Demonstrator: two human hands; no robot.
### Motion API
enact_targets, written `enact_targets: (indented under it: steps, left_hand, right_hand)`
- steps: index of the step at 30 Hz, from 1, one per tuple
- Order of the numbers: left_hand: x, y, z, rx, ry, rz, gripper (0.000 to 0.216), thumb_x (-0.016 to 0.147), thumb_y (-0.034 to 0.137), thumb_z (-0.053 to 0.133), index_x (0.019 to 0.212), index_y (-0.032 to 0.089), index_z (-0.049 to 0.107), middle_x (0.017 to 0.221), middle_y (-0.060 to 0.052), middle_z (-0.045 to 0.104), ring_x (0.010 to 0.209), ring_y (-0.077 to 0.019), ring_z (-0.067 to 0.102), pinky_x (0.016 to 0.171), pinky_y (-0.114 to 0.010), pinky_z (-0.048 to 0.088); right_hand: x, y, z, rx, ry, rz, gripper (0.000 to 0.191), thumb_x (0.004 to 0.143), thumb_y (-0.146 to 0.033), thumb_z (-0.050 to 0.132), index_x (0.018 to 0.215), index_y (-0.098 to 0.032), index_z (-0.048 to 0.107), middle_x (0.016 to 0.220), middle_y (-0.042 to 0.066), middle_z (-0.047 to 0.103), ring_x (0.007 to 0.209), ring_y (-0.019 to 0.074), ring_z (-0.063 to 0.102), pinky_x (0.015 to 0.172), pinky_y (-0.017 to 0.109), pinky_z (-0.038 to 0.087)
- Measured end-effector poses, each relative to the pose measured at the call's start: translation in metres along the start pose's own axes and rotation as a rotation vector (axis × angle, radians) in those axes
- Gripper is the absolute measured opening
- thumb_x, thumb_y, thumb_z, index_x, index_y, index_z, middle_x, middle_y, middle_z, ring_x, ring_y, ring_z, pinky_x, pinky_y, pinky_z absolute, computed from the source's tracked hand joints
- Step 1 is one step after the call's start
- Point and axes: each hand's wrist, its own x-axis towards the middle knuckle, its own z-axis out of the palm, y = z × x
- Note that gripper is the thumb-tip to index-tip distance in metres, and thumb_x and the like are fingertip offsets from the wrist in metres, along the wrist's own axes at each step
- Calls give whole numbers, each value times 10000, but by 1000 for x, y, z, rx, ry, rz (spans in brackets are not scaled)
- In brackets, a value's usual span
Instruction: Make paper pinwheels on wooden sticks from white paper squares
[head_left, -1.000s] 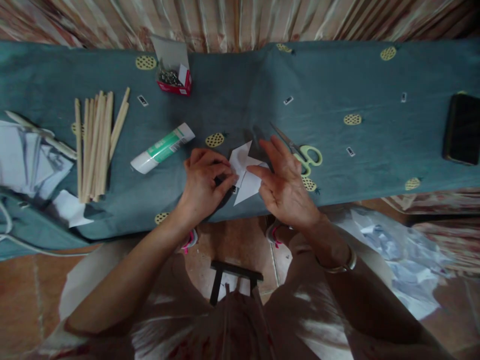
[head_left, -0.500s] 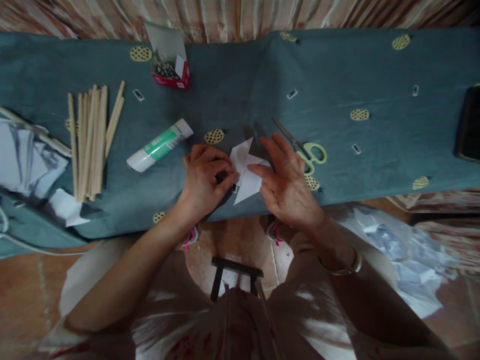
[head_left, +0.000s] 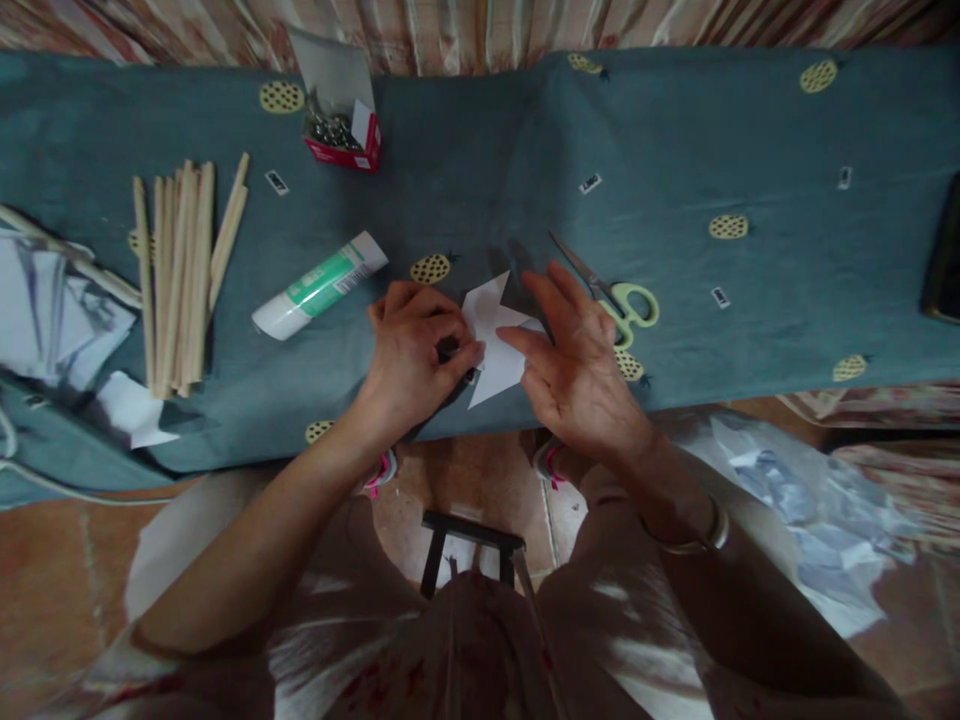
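Note:
A white paper pinwheel (head_left: pixel 493 345) with pointed, folded blades lies between my hands near the table's front edge. My left hand (head_left: pixel 420 340) is closed, thumb and fingertips pinching the pinwheel's left side; the pinched bit is partly hidden. On the other side, my right hand (head_left: pixel 574 355) has its fingers spread, with the index fingertip touching the paper near its middle. Just beyond the right hand lie scissors (head_left: pixel 628 305) with light green handles, blades apart from the paper. To the left of my left hand is a white and green glue stick (head_left: pixel 321 286).
A red box (head_left: pixel 341 150) of small metal pins stands open at the back. Several wooden sticks (head_left: pixel 180 280) lie at left, beside white paper pieces (head_left: pixel 60 310) and a white cable (head_left: pixel 82 493). A dark phone-like object (head_left: pixel 943 250) is far right. Below hangs a plastic bag (head_left: pixel 802 510) with paper.
The view has shifted slightly. Both hands keep almost the same pose on the paper pinwheel, with the left thumb a touch further right.

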Motion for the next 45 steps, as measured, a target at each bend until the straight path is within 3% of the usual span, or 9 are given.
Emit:
enact_targets:
  steps: [3, 8, 13, 20, 26, 34, 40, 43, 45]
  left_hand:
    - [0, 2, -1, -6, 0, -7, 217, 851, 405, 657, 707, 244, 639, 928, -20, 696, 1033, -257, 527, 890, -430, 358]
    - [2, 5, -1, -41, 38, -26, 244, 856, 396, 650, 670, 238, 638, 908, -20, 704, 1018, -256, 539, 882, -447, 360]
    - [3, 4, 0, -36, 12, -37, 256, 843, 403, 666, 654, 240, 616, 882, -17, 694, 1019, -261, 531, 896, -446, 345]
    - [4, 3, 0, -40, 24, -18, 273, 843, 412, 673, 645, 236, 604, 856, -14, 681, 1005, -266, 527, 887, -457, 337]
    - [5, 5, -3, -75, -16, -29, 279, 849, 432, 669, 663, 234, 600, 885, -15, 674, 1025, -270, 505, 924, -471, 331]
    - [4, 4, 0, -59, 42, -7, 300, 859, 438, 653, 644, 230, 622, 857, -26, 695, 992, -275, 545, 875, -461, 345]
    - [-1, 7, -11, -130, 65, -44, 175, 877, 421, 622, 825, 270, 693, 988, -36, 704, 1054, -265, 562, 947, -453, 379]
    - [-5, 4, -20, -193, 106, -60, 196, 867, 433, 626, 912, 259, 705, 1032, -53, 698, 1061, -262, 576, 953, -432, 422]
    - [-10, 0, -24, -252, 97, -109, 217, 865, 432, 628, 933, 243, 708, 983, -50, 705, 954, -234, 613, 869, -378, 471]
  right_hand:
    - [0, 0, -1, 2, -10, 10, 403, 860, -112, 496, 1203, -281, 624, 1549, 47, 410, 1504, 309, 243, 1127, 584, 337]
    - [1, -1, -1, -4, 4, -21, 366, 851, -91, 511, 1175, -207, 635, 1538, 136, 409, 1491, 341, 259, 1107, 590, 347]
    - [1, -2, -2, -2, 16, -36, 373, 840, -68, 521, 1168, -199, 641, 1527, 156, 421, 1480, 356, 281, 1087, 588, 369]
    - [1, -3, -5, 34, -44, 11, 443, 873, -118, 496, 1254, -318, 606, 1537, 30, 424, 1510, 324, 224, 1127, 602, 337]
    - [2, -5, -6, 49, -65, -5, 397, 888, -135, 500, 1226, -297, 629, 1556, 38, 401, 1501, 355, 230, 1135, 593, 320]
    - [3, -8, -4, 75, -62, -9, 429, 858, -139, 542, 1253, -292, 615, 1547, 45, 412, 1509, 345, 215, 1155, 592, 282]
    - [4, -9, -8, 66, -81, -33, 379, 853, -371, 629, 1210, -245, 638, 1571, 110, 369, 1516, 355, 180, 1143, 618, 281]
    - [5, -10, -10, 68, -79, -47, 385, 825, -366, 672, 1171, -195, 658, 1575, 158, 360, 1513, 367, 185, 1157, 592, 277]
    - [4, -10, -9, 75, -67, -50, 384, 810, -346, 686, 1154, -176, 664, 1574, 171, 360, 1509, 373, 193, 1156, 592, 280]
